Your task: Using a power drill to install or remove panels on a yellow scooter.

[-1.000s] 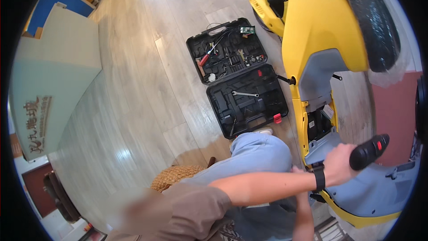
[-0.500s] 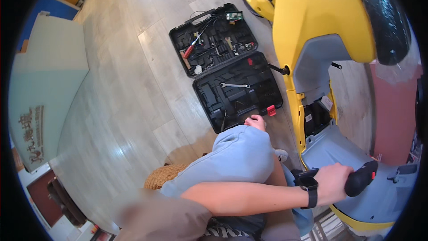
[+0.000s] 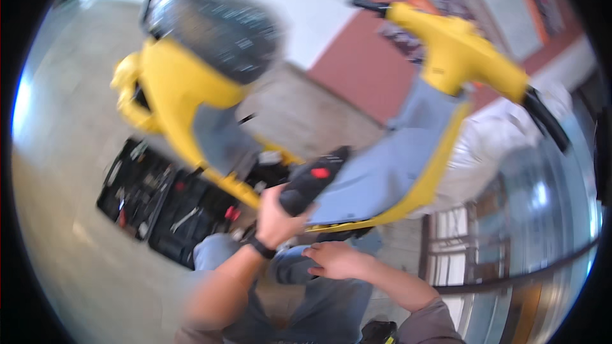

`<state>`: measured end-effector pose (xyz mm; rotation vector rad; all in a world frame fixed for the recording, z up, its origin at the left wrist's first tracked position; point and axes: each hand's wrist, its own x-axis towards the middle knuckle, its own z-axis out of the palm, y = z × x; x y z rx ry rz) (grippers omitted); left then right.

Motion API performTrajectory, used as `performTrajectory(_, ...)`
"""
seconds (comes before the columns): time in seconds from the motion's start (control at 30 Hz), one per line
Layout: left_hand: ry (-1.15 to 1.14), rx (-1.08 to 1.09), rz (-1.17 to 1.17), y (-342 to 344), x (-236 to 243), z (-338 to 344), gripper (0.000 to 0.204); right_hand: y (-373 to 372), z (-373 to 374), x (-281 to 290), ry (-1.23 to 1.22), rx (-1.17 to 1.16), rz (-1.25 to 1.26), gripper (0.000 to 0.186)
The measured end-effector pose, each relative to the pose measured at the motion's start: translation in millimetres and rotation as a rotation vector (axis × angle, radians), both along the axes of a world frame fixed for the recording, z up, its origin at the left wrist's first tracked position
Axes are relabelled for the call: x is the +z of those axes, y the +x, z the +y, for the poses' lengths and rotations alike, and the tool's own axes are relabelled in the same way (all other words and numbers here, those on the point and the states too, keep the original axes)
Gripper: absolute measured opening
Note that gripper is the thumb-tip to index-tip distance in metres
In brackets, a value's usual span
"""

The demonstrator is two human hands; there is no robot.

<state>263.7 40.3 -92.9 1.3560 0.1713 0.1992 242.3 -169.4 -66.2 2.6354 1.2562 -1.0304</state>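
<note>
My left hand (image 3: 274, 220), with a dark band at the wrist, is wrapped round a black handheld power tool (image 3: 312, 181) with a red button. The tool tilts up to the right, in front of the grey footboard (image 3: 382, 165) of a yellow scooter (image 3: 182, 99). Its exact kind is blurred. My right hand (image 3: 335, 260) hovers over my lap, below and right of the tool. Its fingers point left and are loosely stretched, with nothing seen in them.
An open black tool case (image 3: 159, 210) lies on the floor at left, with a wrench (image 3: 185, 220) and a red-handled screwdriver (image 3: 122, 213). The scooter's handlebar (image 3: 459, 51) rises at right. White wrapping (image 3: 491, 146) and a glass-panelled structure (image 3: 529, 197) stand beyond.
The view has swung right, so the tool case is now at left. My left hand still holds the tool, now before the footboard. My right hand has left the case and is over my lap.
</note>
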Motion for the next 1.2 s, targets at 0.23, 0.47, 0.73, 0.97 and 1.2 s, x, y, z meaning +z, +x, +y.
performTrajectory(0.23, -0.106, 0.008, -0.077, 23, 0, 4, 0.02, 35, -52, 217, 0.567, -0.395, -1.137, 0.046)
performTrajectory(0.47, -0.261, -0.11, 0.125, 36, -2, -3, 0.014, 136, -85, 238, 0.533, -0.423, -1.178, 0.107)
performTrajectory(0.73, -0.222, -0.166, 0.222, 47, 0, -14, 0.013, 100, -115, 129, 0.714, -0.732, -0.993, 0.135)
performTrajectory(0.97, -0.278, -0.383, 0.195, 48, 10, -14, 0.014, 81, -133, 90, 0.717, -0.769, -0.994, 0.138)
performTrajectory(1.2, -0.379, -0.657, 0.047, 57, 21, -29, 0.028, 80, -136, 92, 0.672, -0.777, -0.988, 0.138)
